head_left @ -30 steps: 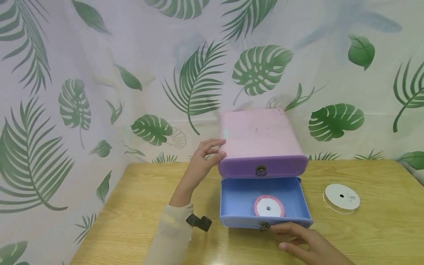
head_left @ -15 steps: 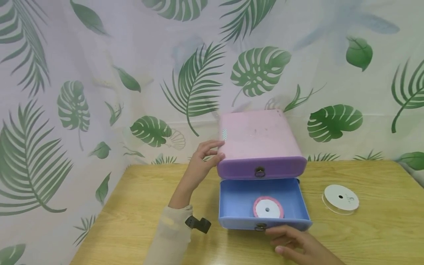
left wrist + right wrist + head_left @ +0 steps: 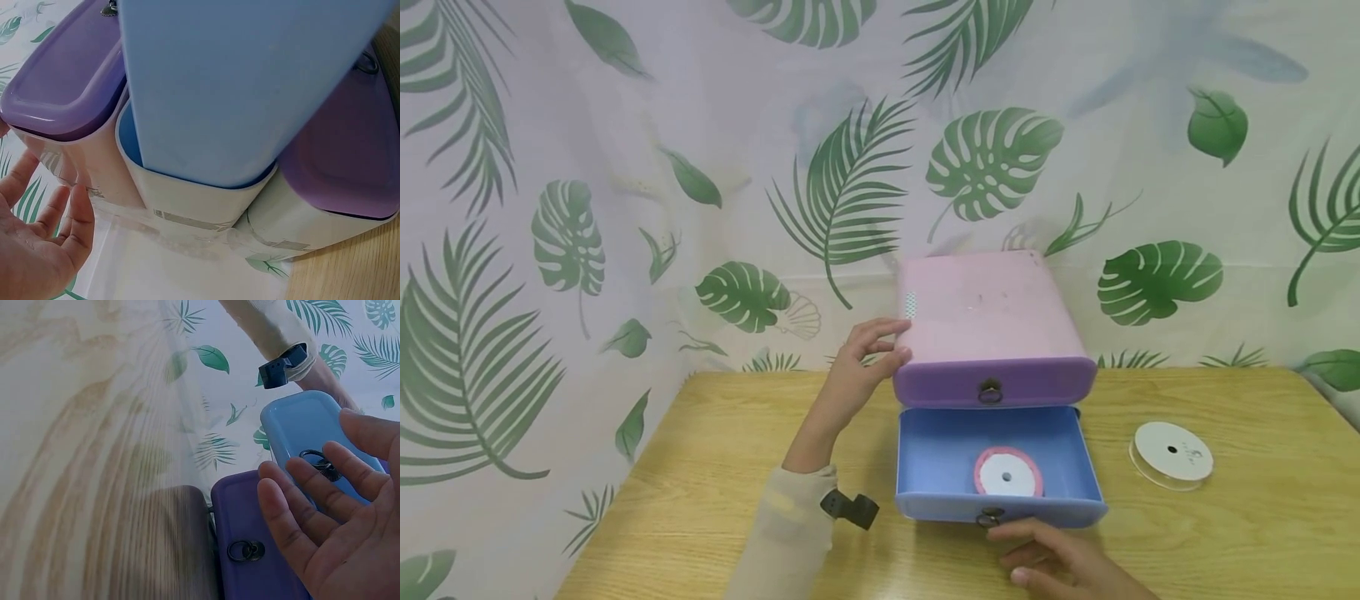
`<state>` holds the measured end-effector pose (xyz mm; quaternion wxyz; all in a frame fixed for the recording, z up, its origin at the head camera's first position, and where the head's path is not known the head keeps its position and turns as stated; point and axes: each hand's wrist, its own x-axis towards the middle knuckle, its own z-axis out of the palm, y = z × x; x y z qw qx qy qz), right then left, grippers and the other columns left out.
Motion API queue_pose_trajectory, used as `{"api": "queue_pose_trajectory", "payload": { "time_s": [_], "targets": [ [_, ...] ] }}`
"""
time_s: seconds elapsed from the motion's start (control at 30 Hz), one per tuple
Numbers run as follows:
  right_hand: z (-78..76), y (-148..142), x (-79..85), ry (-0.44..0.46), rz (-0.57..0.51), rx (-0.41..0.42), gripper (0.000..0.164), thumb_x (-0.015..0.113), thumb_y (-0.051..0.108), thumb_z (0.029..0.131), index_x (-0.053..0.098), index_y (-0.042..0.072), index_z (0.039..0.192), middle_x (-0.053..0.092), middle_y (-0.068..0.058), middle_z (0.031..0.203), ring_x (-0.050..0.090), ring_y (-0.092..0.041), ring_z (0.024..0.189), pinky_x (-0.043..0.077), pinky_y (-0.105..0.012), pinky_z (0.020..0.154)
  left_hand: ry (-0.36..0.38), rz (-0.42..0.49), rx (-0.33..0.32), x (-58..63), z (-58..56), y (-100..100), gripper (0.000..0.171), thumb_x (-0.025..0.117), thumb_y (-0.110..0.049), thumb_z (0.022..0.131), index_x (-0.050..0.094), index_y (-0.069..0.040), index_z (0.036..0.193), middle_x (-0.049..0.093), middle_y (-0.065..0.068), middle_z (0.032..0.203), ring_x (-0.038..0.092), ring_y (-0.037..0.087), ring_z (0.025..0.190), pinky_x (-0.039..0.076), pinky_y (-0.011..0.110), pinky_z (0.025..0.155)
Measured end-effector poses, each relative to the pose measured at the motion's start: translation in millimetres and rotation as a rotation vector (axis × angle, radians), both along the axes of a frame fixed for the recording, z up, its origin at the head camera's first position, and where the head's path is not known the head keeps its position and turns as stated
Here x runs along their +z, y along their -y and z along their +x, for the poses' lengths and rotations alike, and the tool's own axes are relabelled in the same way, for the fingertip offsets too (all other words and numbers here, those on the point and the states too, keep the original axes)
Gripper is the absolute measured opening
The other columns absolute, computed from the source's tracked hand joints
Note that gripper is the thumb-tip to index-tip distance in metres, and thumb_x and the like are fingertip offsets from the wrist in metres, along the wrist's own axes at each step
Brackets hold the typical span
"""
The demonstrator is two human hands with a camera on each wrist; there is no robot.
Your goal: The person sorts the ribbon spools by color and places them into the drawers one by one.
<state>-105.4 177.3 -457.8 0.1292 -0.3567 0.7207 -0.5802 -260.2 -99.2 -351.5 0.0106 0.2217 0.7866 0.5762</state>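
Observation:
A small chest of drawers (image 3: 985, 308) with a pink top stands on the table, its blue drawer (image 3: 925, 507) pulled out below the purple top drawer (image 3: 940, 383). Inside the blue drawer lies a white spool with a pink rim (image 3: 1026, 487). My left hand (image 3: 857, 367) rests its fingertips on the chest's upper left side, fingers extended. Just in front of the blue drawer is my right hand (image 3: 1060, 558), loosely bent and holding nothing. Its fingertips are close to the ring pull (image 3: 988, 520); whether they touch it, I cannot tell.
To the right of the chest, a white spool (image 3: 1153, 446) lies flat on the wooden table (image 3: 1240, 533). A leaf-patterned cloth (image 3: 760, 150) hangs behind. In the left wrist view, another purple drawer (image 3: 350, 150) sits beneath the blue one.
My right hand has moved slightly left and down along the blue drawer's front, away from its edge. The left hand, the drawer and both spools stay in place.

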Motion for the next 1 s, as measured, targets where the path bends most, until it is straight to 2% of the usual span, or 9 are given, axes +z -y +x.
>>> {"api": "queue_pose_trajectory", "payload": {
  "time_s": [0.07, 0.23, 0.3, 0.47, 0.57, 0.6, 0.7, 0.9, 1.0],
  "targets": [
    [0.1, 0.7, -0.7, 0.001, -0.003, 0.005, 0.042, 0.046, -0.005, 0.096, 0.050, 0.011, 0.135, 0.056, 0.020, 0.128, 0.059, 0.001, 0.109, 0.053, -0.022, 0.080, -0.001, -0.001, 0.001, 0.0, -0.3, 0.1, 0.043, 0.063, -0.033, 0.092, 0.057, -0.023, 0.134, 0.037, 0.000, 0.147, 0.049, 0.028, 0.123, 0.050, 0.043, 0.095],
    [0.1, 4.6, -2.7, -0.124, 0.004, -0.027, 0.044, 0.052, -0.007, 0.093, 0.051, 0.009, 0.133, 0.063, 0.008, 0.124, 0.062, 0.000, 0.103, 0.056, -0.024, 0.076, 0.001, -0.003, 0.001, 0.3, 0.2, 0.7, 0.042, 0.063, -0.029, 0.093, 0.057, -0.023, 0.134, 0.038, 0.000, 0.146, 0.048, 0.028, 0.123, 0.049, 0.044, 0.097],
    [0.0, 6.3, -2.2, -0.127, 0.000, -0.029, 0.043, 0.053, -0.007, 0.093, 0.051, 0.008, 0.133, 0.062, 0.009, 0.126, 0.063, -0.001, 0.104, 0.056, -0.023, 0.078, 0.004, -0.005, -0.001, 0.4, 0.7, 0.9, 0.042, 0.062, -0.027, 0.093, 0.056, -0.023, 0.134, 0.037, 0.000, 0.147, 0.048, 0.028, 0.123, 0.048, 0.045, 0.097],
    [-0.5, 8.8, 3.7, 0.084, -0.044, 0.019, 0.040, 0.044, -0.002, 0.099, 0.046, 0.004, 0.138, 0.050, 0.023, 0.135, 0.059, -0.003, 0.113, 0.051, -0.019, 0.089, 0.013, -0.003, -0.005, 1.1, 1.0, 0.2, 0.041, 0.061, -0.026, 0.094, 0.056, -0.023, 0.135, 0.036, 0.000, 0.148, 0.047, 0.028, 0.124, 0.047, 0.047, 0.099],
    [-0.4, 10.7, 6.7, 0.162, -0.045, 0.017, 0.040, 0.043, 0.002, 0.101, 0.042, 0.002, 0.140, 0.051, 0.016, 0.138, 0.059, -0.004, 0.114, 0.050, -0.018, 0.091, 0.012, 0.001, -0.004, 1.1, 1.2, -0.1, 0.041, 0.062, -0.026, 0.094, 0.056, -0.023, 0.135, 0.037, 0.000, 0.147, 0.047, 0.028, 0.124, 0.047, 0.046, 0.098],
    [-0.3, 11.7, 7.2, 0.164, -0.045, 0.016, 0.040, 0.043, 0.002, 0.101, 0.041, 0.000, 0.141, 0.052, 0.007, 0.141, 0.060, -0.004, 0.114, 0.051, -0.019, 0.091, 0.012, 0.003, -0.003, 0.7, 1.1, -0.1, 0.041, 0.062, -0.026, 0.094, 0.056, -0.023, 0.135, 0.037, 0.000, 0.147, 0.047, 0.028, 0.124, 0.047, 0.046, 0.098],
    [-0.4, 13.7, 7.7, 0.195, -0.039, -0.005, 0.040, 0.044, 0.005, 0.101, 0.041, 0.001, 0.141, 0.052, 0.000, 0.141, 0.061, -0.004, 0.112, 0.051, -0.018, 0.090, 0.005, 0.002, 0.000, -0.1, 0.2, -0.1, 0.042, 0.063, -0.027, 0.093, 0.057, -0.023, 0.134, 0.038, 0.000, 0.146, 0.048, 0.027, 0.122, 0.048, 0.045, 0.097],
    [0.0, 19.1, 8.3, 0.162, -0.129, -0.015, 0.038, 0.042, -0.001, 0.100, 0.044, -0.001, 0.138, 0.055, 0.022, 0.133, 0.064, -0.006, 0.108, 0.052, -0.019, 0.090, -0.004, 0.001, -0.009, -1.9, -1.7, 0.6, 0.043, 0.063, -0.033, 0.093, 0.057, -0.024, 0.134, 0.038, 0.000, 0.146, 0.048, 0.028, 0.123, 0.049, 0.045, 0.097],
    [-0.1, 22.1, 11.6, 0.128, -0.180, -0.019, 0.037, 0.042, -0.004, 0.099, 0.045, -0.002, 0.136, 0.058, 0.019, 0.130, 0.065, -0.007, 0.106, 0.054, -0.023, 0.089, -0.003, 0.003, -0.016, -2.2, -1.3, 1.5, 0.044, 0.063, -0.035, 0.093, 0.056, -0.023, 0.135, 0.037, 0.000, 0.147, 0.048, 0.028, 0.123, 0.048, 0.045, 0.098]
  ]
}}
